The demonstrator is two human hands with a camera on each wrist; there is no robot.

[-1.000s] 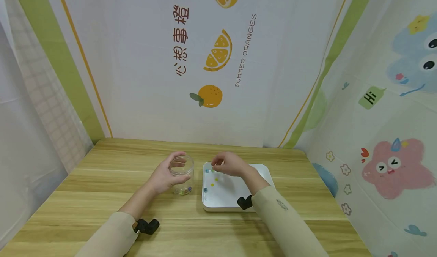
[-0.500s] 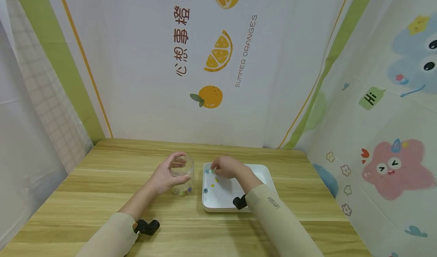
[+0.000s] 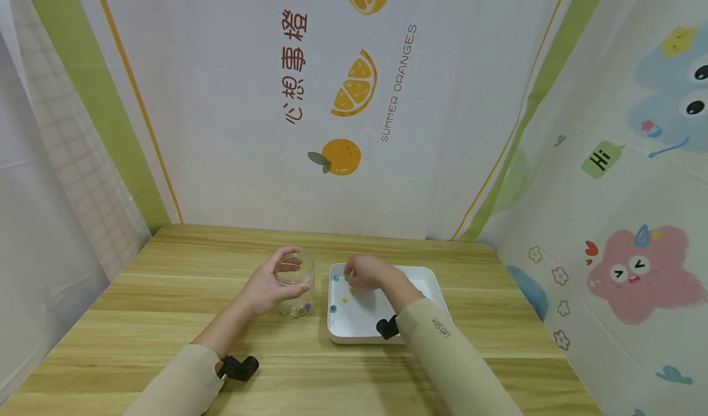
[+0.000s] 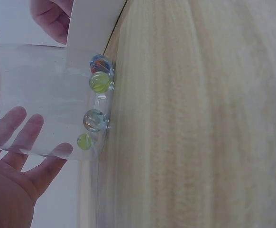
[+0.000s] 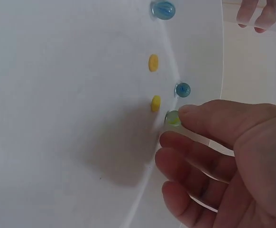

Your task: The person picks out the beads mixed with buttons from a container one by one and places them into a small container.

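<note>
My left hand (image 3: 271, 284) grips a clear plastic jar (image 3: 303, 287) that stands upright on the table, left of a white tray (image 3: 387, 337). At the jar's bottom lie several glass marbles, among them a green-streaked marble (image 4: 100, 82) and a clear one (image 4: 95, 120). Over the tray's far left part, my right hand (image 3: 373, 273) pinches a green marble (image 5: 172, 118) with thumb and index finger, low near the tray wall. Close by lie a small blue marble (image 5: 182, 90), a larger blue marble (image 5: 163, 10) and two flat yellow pieces, one yellow piece (image 5: 156, 103) nearest the fingers.
Both things rest on a wood-grain table (image 3: 310, 379). Behind it hangs a printed white curtain (image 3: 249, 176), with another patterned cloth (image 3: 608, 207) on the right. Each forearm wears a black wrist camera, the left camera (image 3: 239, 367) being close above the table.
My right hand has come down to the green marble, its fingers closing on it, and the marble has shifted slightly right. The left hand and jar have stayed in place.
</note>
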